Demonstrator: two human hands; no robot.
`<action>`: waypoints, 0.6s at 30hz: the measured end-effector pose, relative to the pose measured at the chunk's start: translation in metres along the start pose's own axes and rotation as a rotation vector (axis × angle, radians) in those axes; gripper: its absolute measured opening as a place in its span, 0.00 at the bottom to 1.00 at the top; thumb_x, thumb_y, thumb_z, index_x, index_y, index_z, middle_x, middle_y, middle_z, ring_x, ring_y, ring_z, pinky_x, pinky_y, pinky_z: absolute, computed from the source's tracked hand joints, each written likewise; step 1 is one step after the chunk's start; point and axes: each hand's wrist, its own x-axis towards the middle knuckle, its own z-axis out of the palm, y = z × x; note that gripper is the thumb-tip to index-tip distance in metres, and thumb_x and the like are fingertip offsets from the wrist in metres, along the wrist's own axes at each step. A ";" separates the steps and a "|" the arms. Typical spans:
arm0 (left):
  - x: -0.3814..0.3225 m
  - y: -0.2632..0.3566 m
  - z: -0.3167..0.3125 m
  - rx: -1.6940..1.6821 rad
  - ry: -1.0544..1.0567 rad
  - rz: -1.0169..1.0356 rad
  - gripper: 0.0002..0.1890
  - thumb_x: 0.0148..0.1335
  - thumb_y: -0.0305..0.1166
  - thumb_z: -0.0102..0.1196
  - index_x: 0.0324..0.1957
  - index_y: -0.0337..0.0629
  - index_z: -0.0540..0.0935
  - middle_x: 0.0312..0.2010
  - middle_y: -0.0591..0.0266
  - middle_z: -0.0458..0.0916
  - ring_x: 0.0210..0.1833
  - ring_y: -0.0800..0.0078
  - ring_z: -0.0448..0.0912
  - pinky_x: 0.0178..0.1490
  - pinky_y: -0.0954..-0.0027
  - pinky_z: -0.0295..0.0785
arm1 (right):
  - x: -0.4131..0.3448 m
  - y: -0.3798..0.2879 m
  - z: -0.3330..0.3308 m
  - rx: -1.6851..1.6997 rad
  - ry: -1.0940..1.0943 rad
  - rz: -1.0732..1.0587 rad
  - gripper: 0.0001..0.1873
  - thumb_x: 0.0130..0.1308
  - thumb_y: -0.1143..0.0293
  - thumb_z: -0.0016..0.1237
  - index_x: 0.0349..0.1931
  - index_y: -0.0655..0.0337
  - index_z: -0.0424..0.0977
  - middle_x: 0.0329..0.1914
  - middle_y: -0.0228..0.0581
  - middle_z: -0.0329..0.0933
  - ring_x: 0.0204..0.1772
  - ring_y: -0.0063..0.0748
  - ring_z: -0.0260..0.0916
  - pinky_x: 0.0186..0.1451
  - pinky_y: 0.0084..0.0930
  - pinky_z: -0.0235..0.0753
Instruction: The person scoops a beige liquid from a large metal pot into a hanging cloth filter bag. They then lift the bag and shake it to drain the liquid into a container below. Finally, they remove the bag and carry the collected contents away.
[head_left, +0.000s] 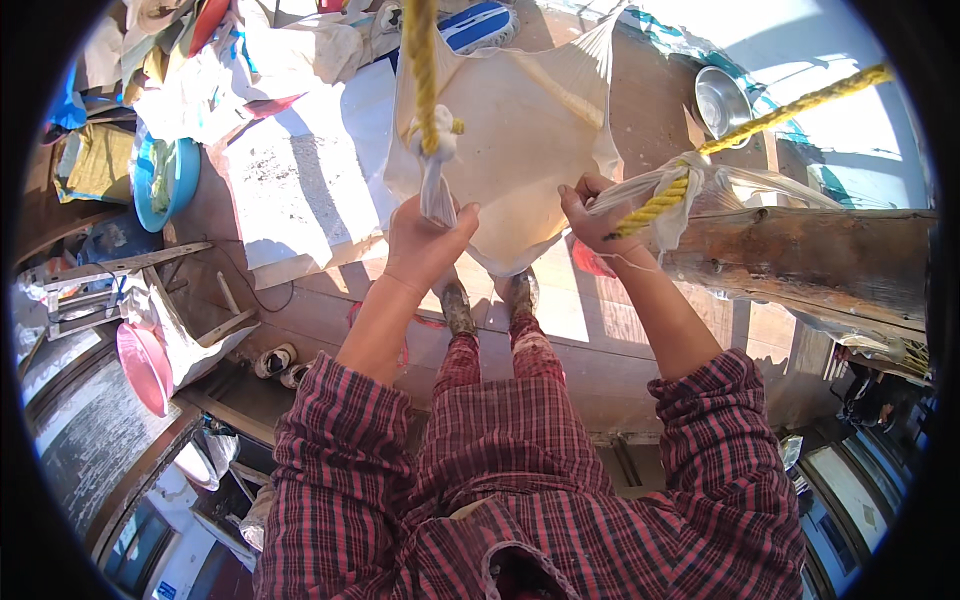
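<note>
A pale cloth (525, 142) hangs in front of me like a sling, its corners gathered and raised. Yellow rope (424, 75) is tied to its near left corner in a white knot. A second yellow rope (795, 97) meets knotted cloth (679, 184) at the right. My left hand (427, 236) is closed on the cloth's edge just below the left knot. With fingers curled, my right hand (596, 214) grips the cloth's right edge beside the other knot, where the rope's loose end lies over the wrist. The far corners are stretched upward; their ties are out of view.
A thick wooden log (802, 262) lies at right, near a metal basin (721, 105). At left are a white sheet (300, 165), a blue basin (169, 184), a pink basin (144, 367) and a wooden stool (217, 315). Red string lies by my boots (457, 307).
</note>
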 end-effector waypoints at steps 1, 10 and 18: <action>-0.020 -0.001 -0.011 -0.056 0.016 -0.066 0.12 0.56 0.32 0.57 0.21 0.39 0.72 0.17 0.71 0.72 0.22 0.85 0.67 0.25 0.78 0.61 | -0.018 -0.003 -0.018 0.062 -0.058 0.092 0.11 0.57 0.71 0.50 0.19 0.59 0.65 0.16 0.33 0.65 0.22 0.28 0.60 0.26 0.24 0.62; 0.025 0.004 0.015 0.123 0.084 -0.041 0.15 0.53 0.38 0.57 0.20 0.37 0.71 0.15 0.67 0.68 0.22 0.81 0.65 0.27 0.71 0.63 | 0.030 -0.020 0.015 -0.165 0.062 -0.012 0.09 0.55 0.72 0.52 0.21 0.62 0.66 0.17 0.34 0.67 0.22 0.29 0.64 0.26 0.26 0.65; -0.027 -0.020 -0.027 -0.122 0.023 -0.122 0.12 0.54 0.28 0.58 0.20 0.42 0.68 0.17 0.75 0.66 0.23 0.87 0.63 0.26 0.79 0.58 | -0.026 -0.005 -0.041 -0.019 0.054 0.235 0.12 0.53 0.71 0.55 0.17 0.61 0.66 0.15 0.29 0.67 0.20 0.17 0.62 0.25 0.20 0.64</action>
